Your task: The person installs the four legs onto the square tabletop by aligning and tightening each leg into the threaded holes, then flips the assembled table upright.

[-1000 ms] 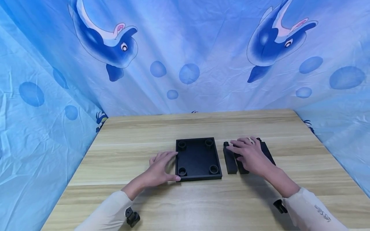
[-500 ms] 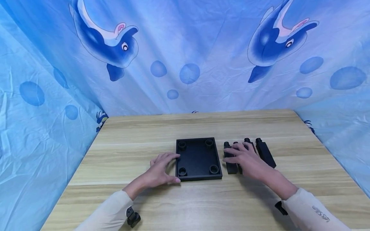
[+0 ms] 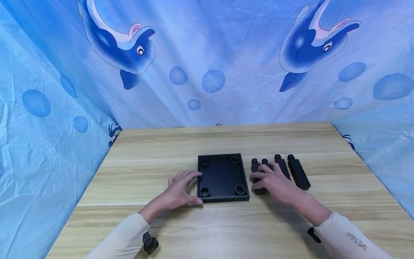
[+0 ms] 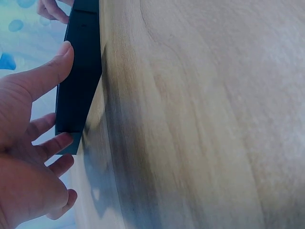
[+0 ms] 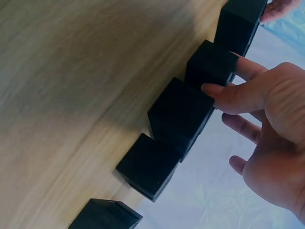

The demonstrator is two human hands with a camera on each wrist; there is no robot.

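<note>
A square black panel with a raised rim and a round socket at each corner lies flat on the wooden table. My left hand rests against its left edge, the thumb at the near left corner. To the panel's right several black posts lie in a row, each with a round knob at its far end. My right hand pinches the leftmost post, fingers over its left side. In the right wrist view the thumb is between that post and the neighbouring post.
Two more posts, the inner one and the outermost one, lie right of my right hand. A blue dolphin-printed curtain hangs behind and beside the table. Small black devices sit at both cuffs.
My right hand has moved left from over the middle posts to the leftmost post, uncovering the posts on the right. My left hand stays at the panel's edge.
</note>
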